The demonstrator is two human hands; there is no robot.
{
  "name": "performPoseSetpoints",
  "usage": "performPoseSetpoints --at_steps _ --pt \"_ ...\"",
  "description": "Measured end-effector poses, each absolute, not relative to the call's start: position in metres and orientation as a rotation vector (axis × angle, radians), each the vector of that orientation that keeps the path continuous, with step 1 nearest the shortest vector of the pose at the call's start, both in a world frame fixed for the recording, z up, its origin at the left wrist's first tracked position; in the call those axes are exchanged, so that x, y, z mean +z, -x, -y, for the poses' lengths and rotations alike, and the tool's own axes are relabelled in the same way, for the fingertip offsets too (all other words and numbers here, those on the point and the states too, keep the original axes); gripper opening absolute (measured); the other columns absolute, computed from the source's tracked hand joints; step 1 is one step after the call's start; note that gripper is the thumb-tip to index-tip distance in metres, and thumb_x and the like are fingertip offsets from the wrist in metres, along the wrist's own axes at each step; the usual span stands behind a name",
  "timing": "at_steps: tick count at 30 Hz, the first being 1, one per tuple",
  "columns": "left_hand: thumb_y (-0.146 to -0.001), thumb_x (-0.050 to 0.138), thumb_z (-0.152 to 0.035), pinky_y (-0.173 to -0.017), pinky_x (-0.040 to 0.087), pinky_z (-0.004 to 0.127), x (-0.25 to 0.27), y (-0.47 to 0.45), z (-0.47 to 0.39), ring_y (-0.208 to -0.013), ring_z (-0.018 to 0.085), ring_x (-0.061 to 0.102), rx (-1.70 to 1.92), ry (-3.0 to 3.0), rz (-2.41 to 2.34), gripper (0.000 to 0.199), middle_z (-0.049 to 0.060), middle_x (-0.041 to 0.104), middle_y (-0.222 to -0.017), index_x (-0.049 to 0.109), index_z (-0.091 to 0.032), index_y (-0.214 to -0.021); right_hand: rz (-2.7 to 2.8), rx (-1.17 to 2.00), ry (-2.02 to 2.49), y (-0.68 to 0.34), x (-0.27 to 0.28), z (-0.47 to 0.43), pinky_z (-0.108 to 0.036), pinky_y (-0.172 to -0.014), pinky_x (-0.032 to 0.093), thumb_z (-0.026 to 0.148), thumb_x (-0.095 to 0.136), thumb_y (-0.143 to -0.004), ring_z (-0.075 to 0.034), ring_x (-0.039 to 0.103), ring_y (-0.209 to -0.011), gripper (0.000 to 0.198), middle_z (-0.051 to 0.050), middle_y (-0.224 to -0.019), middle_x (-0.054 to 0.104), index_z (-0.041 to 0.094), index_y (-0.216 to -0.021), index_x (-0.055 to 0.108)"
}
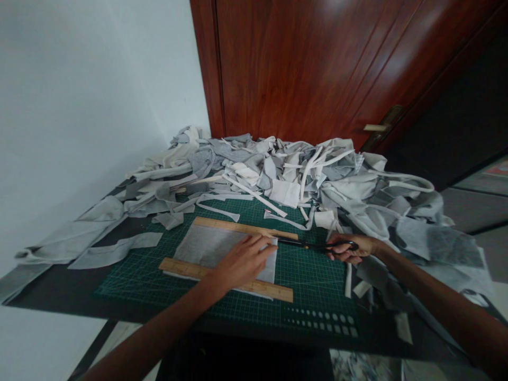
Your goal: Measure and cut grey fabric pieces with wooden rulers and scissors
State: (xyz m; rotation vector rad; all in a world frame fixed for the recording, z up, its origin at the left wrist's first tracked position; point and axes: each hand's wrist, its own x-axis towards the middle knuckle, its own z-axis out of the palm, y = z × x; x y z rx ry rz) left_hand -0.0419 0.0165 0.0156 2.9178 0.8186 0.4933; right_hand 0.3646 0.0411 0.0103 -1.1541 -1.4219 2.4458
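A rectangle of grey fabric [210, 243] lies on the green cutting mat [317, 288] between two wooden rulers. One ruler [246, 228] runs along its far edge, the other ruler [273, 290] along its near edge. My left hand [246, 259] rests on the fabric near its right edge, fingers stretched out, the wrist passing over the near ruler. Black scissors [305, 244] are gripped by the handles in my right hand [349, 248]. Their blades point left and reach the fabric's far right corner beside the far ruler's end. Whether the blades are apart is too small to tell.
A heap of grey and white fabric scraps [286, 193] and strips covers the table's back and right side. More strips [115, 248] lie at the left on the black tabletop [75, 296]. A white wall [87, 95] and a brown wooden door [286, 69] stand behind.
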Motion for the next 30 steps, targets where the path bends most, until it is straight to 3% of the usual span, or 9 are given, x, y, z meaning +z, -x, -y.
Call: performPoseSetpoints --at_steps 5,10,16,23,30 --pt "-0.098 0.056 -0.011 -0.102 0.052 0.037 0.003 0.014 0.012 -0.119 0.025 0.061 0.479 -2.813 -0.969 0.029 0.012 0.065 -0.127 0.061 -0.012 -0.127 1.370 2.434 1.192 -0.371 0.007 -0.041 -0.011 -0.032 0.034 0.048 0.083 -0.081 -0.001 0.029 -0.042 0.039 0.005 -0.068 0.051 0.013 -0.091 0.067" --pt "-0.098 0.055 -0.009 -0.102 0.054 0.039 0.004 0.015 0.008 -0.114 0.025 0.062 0.521 -2.782 -0.913 0.025 0.010 0.066 -0.119 0.065 -0.015 -0.119 1.379 2.390 1.199 -0.370 0.008 -0.042 -0.010 -0.032 0.033 0.049 0.086 -0.078 -0.001 0.032 -0.045 0.042 0.001 -0.076 0.058 0.013 -0.090 0.067" --pt "-0.098 0.053 -0.011 -0.100 0.056 0.043 0.001 0.013 0.010 -0.113 0.027 0.062 0.542 -2.759 -0.921 0.023 0.011 0.067 -0.114 0.067 -0.014 -0.116 1.533 2.397 1.219 -0.365 0.020 -0.042 -0.011 -0.032 0.028 0.052 0.081 -0.083 -0.002 0.025 -0.042 0.046 0.010 -0.055 0.036 0.009 -0.097 0.071" --pt "-0.098 0.047 -0.016 -0.119 0.047 0.043 -0.015 0.011 0.020 -0.146 0.029 0.048 0.696 -2.732 -0.930 0.038 0.020 0.056 -0.150 0.062 -0.007 -0.131 1.606 2.400 1.227 -0.366 0.019 -0.049 -0.012 -0.032 0.027 0.054 0.083 -0.078 -0.002 0.026 -0.040 0.051 0.011 -0.053 0.038 0.008 -0.098 0.073" --pt "-0.099 0.045 -0.018 -0.118 0.049 0.041 -0.023 0.010 0.021 -0.142 0.027 0.055 0.672 -2.769 -0.944 0.040 0.019 0.063 -0.145 0.064 -0.007 -0.132 1.643 2.374 1.205 -0.368 0.015 -0.051 -0.013 -0.032 0.027 0.054 0.083 -0.079 -0.003 0.025 -0.040 0.050 0.011 -0.051 0.036 0.008 -0.096 0.073"
